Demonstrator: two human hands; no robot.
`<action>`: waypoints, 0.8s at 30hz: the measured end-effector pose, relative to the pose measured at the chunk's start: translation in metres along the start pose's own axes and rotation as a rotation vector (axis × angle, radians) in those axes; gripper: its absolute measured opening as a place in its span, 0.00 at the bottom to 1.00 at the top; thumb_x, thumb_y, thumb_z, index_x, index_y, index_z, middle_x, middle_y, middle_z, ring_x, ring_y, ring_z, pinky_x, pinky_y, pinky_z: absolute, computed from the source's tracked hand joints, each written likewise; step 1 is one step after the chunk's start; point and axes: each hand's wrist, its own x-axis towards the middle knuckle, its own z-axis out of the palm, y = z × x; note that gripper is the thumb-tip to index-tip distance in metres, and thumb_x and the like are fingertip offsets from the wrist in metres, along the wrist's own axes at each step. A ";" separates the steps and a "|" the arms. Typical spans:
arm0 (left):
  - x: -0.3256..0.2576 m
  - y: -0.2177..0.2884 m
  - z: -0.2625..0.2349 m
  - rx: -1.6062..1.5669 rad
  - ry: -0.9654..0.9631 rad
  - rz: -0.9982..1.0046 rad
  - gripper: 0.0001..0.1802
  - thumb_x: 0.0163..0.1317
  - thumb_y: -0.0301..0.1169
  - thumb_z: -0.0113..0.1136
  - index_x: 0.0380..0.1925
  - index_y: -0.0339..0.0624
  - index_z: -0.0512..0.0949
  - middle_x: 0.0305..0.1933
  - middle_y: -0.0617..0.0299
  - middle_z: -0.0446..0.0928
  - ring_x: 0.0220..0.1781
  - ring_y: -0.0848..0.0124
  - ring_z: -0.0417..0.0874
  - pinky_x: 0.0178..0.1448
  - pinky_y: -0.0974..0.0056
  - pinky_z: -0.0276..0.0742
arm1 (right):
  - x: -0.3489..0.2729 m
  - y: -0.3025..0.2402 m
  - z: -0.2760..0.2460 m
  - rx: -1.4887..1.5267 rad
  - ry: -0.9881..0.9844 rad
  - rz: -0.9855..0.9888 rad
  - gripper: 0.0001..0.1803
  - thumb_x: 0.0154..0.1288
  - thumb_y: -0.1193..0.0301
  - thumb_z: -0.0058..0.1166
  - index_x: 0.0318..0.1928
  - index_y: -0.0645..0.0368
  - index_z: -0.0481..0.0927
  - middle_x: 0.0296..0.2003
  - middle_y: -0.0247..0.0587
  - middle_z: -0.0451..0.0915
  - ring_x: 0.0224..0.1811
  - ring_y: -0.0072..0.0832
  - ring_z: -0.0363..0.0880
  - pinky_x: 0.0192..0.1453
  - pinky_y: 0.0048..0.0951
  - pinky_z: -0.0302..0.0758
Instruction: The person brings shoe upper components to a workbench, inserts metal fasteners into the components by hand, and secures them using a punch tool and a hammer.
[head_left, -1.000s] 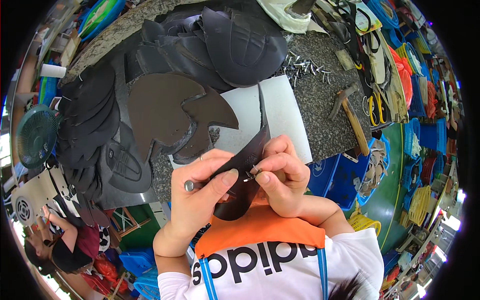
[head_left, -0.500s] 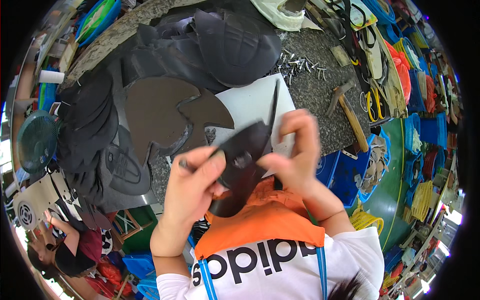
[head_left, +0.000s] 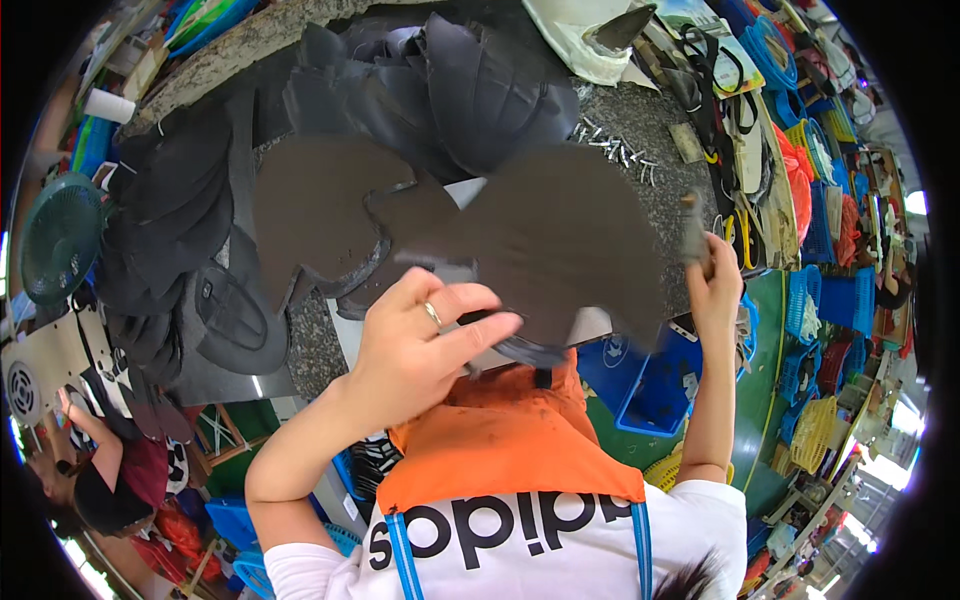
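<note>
My right hand (head_left: 716, 290) is closed around a hammer (head_left: 692, 228). It has come up off the right side of the worktable; its handle is mostly hidden in the grip. A large dark rounded foam sheet (head_left: 575, 235) lies over the white board (head_left: 592, 324) in front of me. My left hand (head_left: 425, 340), with a ring on one finger, is curled at the near left edge of this sheet. Its fingers are pinched together, and what they hold is hidden. A black curved piece (head_left: 530, 351) shows just below its fingertips.
Another cut foam sheet (head_left: 320, 210) lies left of the board. Dark moulded pieces (head_left: 500, 95) are heaped at the back, with more stacked at the left. Small metal pieces (head_left: 622, 152) lie scattered behind the sheet. Yellow-handled scissors (head_left: 742, 235) are at the right edge, above blue bins (head_left: 650, 375).
The black piece has gone from between my raised hands. A large foam sheet now covers most of the white board. My right hand has moved right and taken hold of the hammer.
</note>
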 end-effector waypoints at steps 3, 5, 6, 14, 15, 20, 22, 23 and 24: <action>-0.041 -0.017 0.027 0.317 -0.067 0.074 0.17 0.42 0.25 0.61 0.37 0.43 0.81 0.47 0.62 0.78 0.30 0.71 0.69 0.32 0.68 0.66 | -0.013 -0.054 -0.020 0.354 -0.230 0.190 0.14 0.57 0.73 0.54 0.45 0.64 0.75 0.38 0.48 0.75 0.38 0.40 0.76 0.45 0.35 0.72; -0.048 -0.017 0.030 0.402 -0.107 0.090 0.16 0.43 0.26 0.61 0.37 0.43 0.80 0.47 0.60 0.79 0.30 0.71 0.69 0.30 0.68 0.64 | -0.017 -0.059 -0.014 0.358 -0.467 -0.347 0.13 0.58 0.70 0.56 0.43 0.60 0.78 0.36 0.45 0.78 0.34 0.39 0.78 0.39 0.33 0.74; -0.048 -0.015 0.031 0.456 -0.104 0.114 0.15 0.45 0.26 0.61 0.37 0.43 0.80 0.48 0.58 0.78 0.29 0.72 0.69 0.30 0.68 0.63 | -0.010 -0.071 -0.010 0.343 -0.626 -0.455 0.13 0.58 0.68 0.57 0.43 0.57 0.79 0.34 0.43 0.79 0.31 0.38 0.78 0.36 0.33 0.74; -0.052 -0.010 0.041 0.468 -0.056 0.086 0.11 0.49 0.27 0.60 0.35 0.40 0.81 0.48 0.54 0.79 0.29 0.74 0.69 0.30 0.69 0.62 | 0.023 -0.100 0.025 0.092 -0.910 -0.703 0.13 0.61 0.59 0.55 0.42 0.51 0.80 0.24 0.40 0.77 0.22 0.43 0.76 0.28 0.38 0.73; -0.055 -0.010 0.044 0.470 -0.036 0.078 0.12 0.46 0.26 0.62 0.35 0.40 0.81 0.49 0.54 0.79 0.28 0.74 0.69 0.30 0.69 0.62 | 0.024 -0.099 0.030 0.160 -0.876 -0.750 0.13 0.62 0.59 0.55 0.42 0.51 0.80 0.23 0.41 0.77 0.22 0.44 0.76 0.28 0.39 0.74; -0.056 -0.010 0.048 0.451 0.005 0.080 0.13 0.44 0.25 0.63 0.34 0.39 0.82 0.50 0.52 0.78 0.26 0.74 0.68 0.28 0.69 0.61 | 0.015 -0.110 0.024 -0.041 -0.986 -0.549 0.15 0.62 0.61 0.54 0.44 0.55 0.77 0.26 0.46 0.77 0.25 0.45 0.77 0.30 0.41 0.74; -0.055 -0.009 0.047 0.453 -0.031 0.080 0.10 0.51 0.26 0.60 0.35 0.36 0.81 0.46 0.50 0.79 0.29 0.74 0.70 0.31 0.69 0.64 | 0.006 -0.135 0.014 -0.333 -1.058 -0.541 0.13 0.62 0.62 0.55 0.44 0.55 0.78 0.29 0.44 0.76 0.25 0.44 0.77 0.29 0.39 0.74; -0.055 -0.009 0.045 0.453 -0.030 0.075 0.10 0.51 0.26 0.60 0.35 0.36 0.81 0.46 0.50 0.79 0.29 0.74 0.70 0.31 0.69 0.64 | 0.010 -0.146 0.010 -0.334 -1.062 -0.544 0.13 0.62 0.62 0.55 0.44 0.55 0.78 0.29 0.44 0.76 0.25 0.44 0.77 0.29 0.39 0.74; -0.055 -0.009 0.044 0.451 -0.025 0.069 0.10 0.52 0.26 0.61 0.35 0.36 0.81 0.46 0.51 0.79 0.29 0.74 0.70 0.31 0.69 0.64 | 0.017 -0.155 0.008 -0.397 -1.080 -0.585 0.14 0.63 0.60 0.53 0.44 0.54 0.78 0.27 0.44 0.75 0.23 0.44 0.77 0.27 0.40 0.73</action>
